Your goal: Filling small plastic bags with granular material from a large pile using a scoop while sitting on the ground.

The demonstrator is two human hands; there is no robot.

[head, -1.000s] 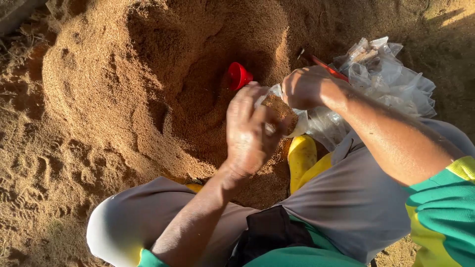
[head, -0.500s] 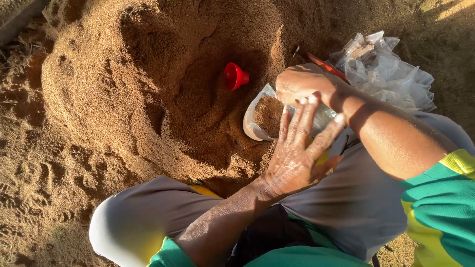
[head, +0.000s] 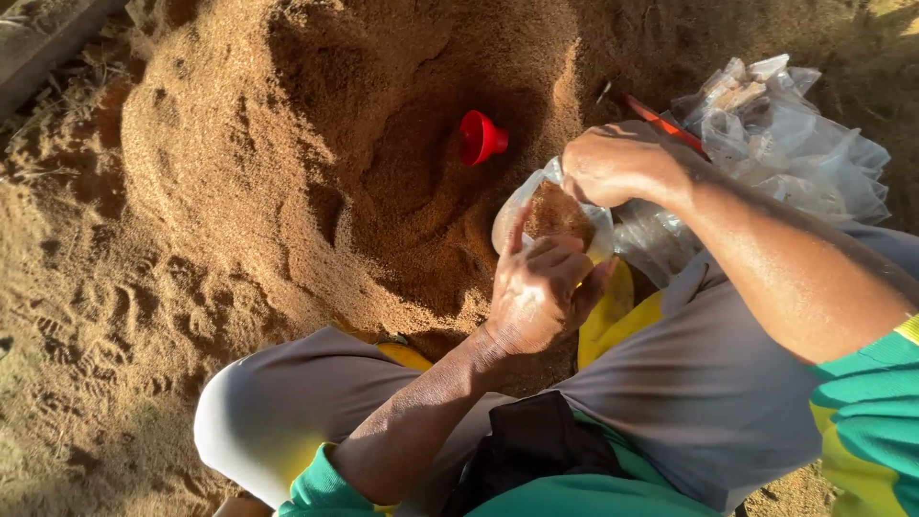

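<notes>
A small clear plastic bag (head: 550, 213) partly filled with brown sawdust sits between my hands, in front of my knees. My left hand (head: 541, 287) grips the near side of the bag, its fingers curled against the plastic. My right hand (head: 613, 165) pinches the bag's far rim and holds its mouth apart. Just beyond the bag, a small red funnel (head: 481, 137) lies on its side in a hollow of the big sawdust heap (head: 316, 153).
A pile of empty clear plastic bags (head: 795, 144) lies at the right, with a thin red-handled tool (head: 661, 120) beside it. My grey trouser legs (head: 689, 383) fill the foreground. Trodden sandy ground (head: 86, 316) spreads at the left, with a grey plank (head: 48, 43) at the top left.
My left hand has gone from spread above the bag to gripping its near side. The bag now stands more upright with sawdust showing in its mouth.
</notes>
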